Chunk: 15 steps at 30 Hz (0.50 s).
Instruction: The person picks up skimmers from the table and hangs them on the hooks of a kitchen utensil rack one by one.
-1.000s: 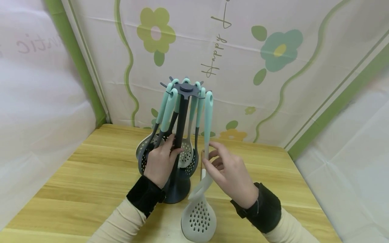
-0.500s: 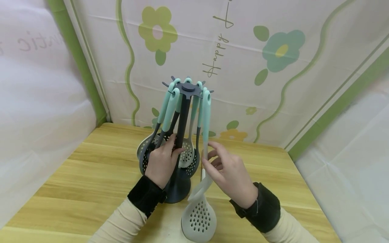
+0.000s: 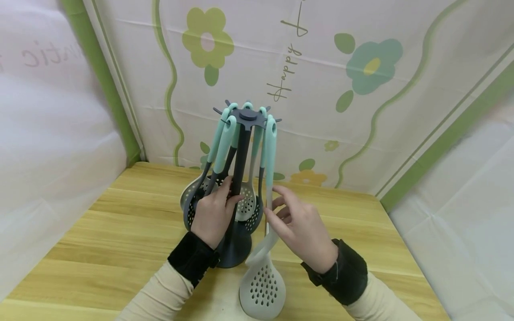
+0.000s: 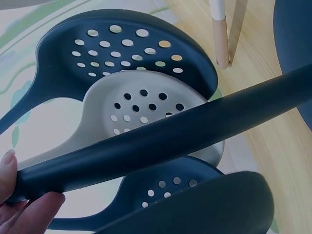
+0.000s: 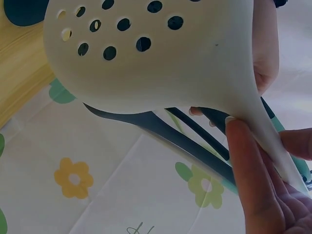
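My left hand [image 3: 213, 216] grips the dark pole [image 3: 242, 156] of an upright utensil stand. Thumb and fingers of my right hand [image 3: 303, 227] pinch the pale neck of a slotted skimmer [image 3: 270, 165] with a mint handle. Its handle top, with a hanging hole, overlaps the right side of the stand's pronged top [image 3: 247, 116] in the head view. Round holes pierce the skimmer's pale bowl [image 5: 195, 78] in the right wrist view. Several mint-handled utensils hang around the pole, among them a grey slotted spoon [image 4: 112, 105] and a dark slotted one [image 4: 63, 63].
A pale slotted turner [image 3: 263, 290] with teardrop holes lies on the wooden table [image 3: 132, 236] in front; its tan handle [image 4: 221, 46] points toward the back. The stand's round base [image 3: 237, 254] is left of it. Flower-printed fabric [image 3: 313, 133] closes off the back and sides.
My right hand has shifted slightly left with the skimmer, bringing its handle top closer to the stand. My left hand keeps its hold on the pole.
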Available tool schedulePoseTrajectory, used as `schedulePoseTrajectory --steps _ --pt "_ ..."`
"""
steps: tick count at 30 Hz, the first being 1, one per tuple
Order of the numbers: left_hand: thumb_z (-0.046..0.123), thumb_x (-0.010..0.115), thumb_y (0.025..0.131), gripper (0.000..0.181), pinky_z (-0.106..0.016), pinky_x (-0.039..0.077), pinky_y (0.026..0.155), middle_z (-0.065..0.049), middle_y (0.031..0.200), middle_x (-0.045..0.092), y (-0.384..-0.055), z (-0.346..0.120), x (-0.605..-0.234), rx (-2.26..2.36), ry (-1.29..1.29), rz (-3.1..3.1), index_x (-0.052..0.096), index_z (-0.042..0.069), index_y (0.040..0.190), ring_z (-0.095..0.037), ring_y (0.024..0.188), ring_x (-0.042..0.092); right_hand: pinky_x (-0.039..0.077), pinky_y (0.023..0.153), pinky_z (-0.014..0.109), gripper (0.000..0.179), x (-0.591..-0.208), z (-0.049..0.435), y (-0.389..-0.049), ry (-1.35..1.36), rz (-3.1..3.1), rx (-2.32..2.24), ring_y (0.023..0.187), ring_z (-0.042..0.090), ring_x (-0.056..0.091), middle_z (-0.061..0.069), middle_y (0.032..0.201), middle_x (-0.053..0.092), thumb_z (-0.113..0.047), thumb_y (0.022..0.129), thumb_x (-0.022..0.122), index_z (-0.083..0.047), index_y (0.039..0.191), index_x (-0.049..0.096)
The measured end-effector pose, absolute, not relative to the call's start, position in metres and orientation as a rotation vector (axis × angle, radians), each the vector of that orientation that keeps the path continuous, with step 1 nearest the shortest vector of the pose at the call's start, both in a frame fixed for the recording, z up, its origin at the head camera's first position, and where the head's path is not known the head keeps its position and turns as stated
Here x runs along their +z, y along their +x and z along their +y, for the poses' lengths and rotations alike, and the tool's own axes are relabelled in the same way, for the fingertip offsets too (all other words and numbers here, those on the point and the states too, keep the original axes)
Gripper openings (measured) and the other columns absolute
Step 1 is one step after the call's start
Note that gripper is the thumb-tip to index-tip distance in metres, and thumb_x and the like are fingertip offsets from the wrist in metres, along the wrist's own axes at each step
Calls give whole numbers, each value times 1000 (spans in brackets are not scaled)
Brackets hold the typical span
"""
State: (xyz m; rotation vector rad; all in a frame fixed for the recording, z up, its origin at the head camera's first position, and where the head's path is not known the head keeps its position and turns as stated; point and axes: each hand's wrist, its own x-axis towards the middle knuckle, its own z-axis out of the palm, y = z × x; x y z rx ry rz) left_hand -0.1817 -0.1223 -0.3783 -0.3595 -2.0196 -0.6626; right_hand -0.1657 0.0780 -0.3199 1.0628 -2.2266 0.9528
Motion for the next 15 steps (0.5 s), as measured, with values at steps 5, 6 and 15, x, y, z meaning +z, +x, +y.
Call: schedulePoseTrajectory --steps 5,6,15 --pt "12 78 82 43 -41 60 54 -21 83 73 -182 -122 -378 -648 -360 -2017 64 -11 115 -28 67 72 56 52 19 40 -321 77 -166 1079 -2225 946 57 6 65 9 82 71 -1 86 72 8 123 61" --pt "12 78 82 43 -41 60 54 -21 83 73 -182 -122 -378 -647 -361 -2017 64 -11 115 -28 67 72 56 52 19 40 -321 77 -166 1079 -2229 945 56 7 65 9 82 72 -1 86 72 8 123 61" --pt "13 78 82 44 -40 58 51 -19 80 72 -181 -122 -379 -629 -350 -2012 64 -10 116 -27 63 70 59 53 25 40 -325 70 -169 1083 -2222 928 58 8 66 9 82 71 -3 86 73 8 123 61"
